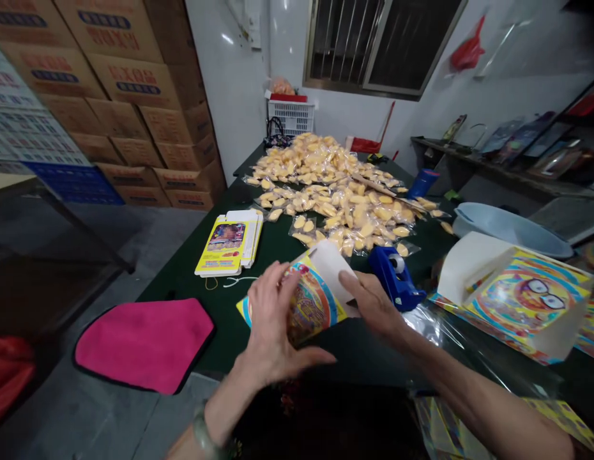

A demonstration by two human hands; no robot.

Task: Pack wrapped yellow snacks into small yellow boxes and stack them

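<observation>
Between my hands is a folded printed cardboard box (313,303), colourful outside with a white inner flap standing up. My left hand (271,326) presses its fingers on the printed face, and my right hand (373,305) grips the far side at the white flap. Just beyond my right hand stands a blue tape dispenser (396,278). Further ahead lies a large heap of small yellow pieces in clear sachets (349,214). A flat yellow box stack (227,243) lies to the left, and a large open printed box (527,297) sits to the right.
The dark green table (220,300) carries everything, with clear plastic film (435,326) near my right arm. A pink cloth (144,345) lies left of it. Stacked cartons (124,108) rise at left; a light blue basin (510,227) and shelf (498,166) stand right.
</observation>
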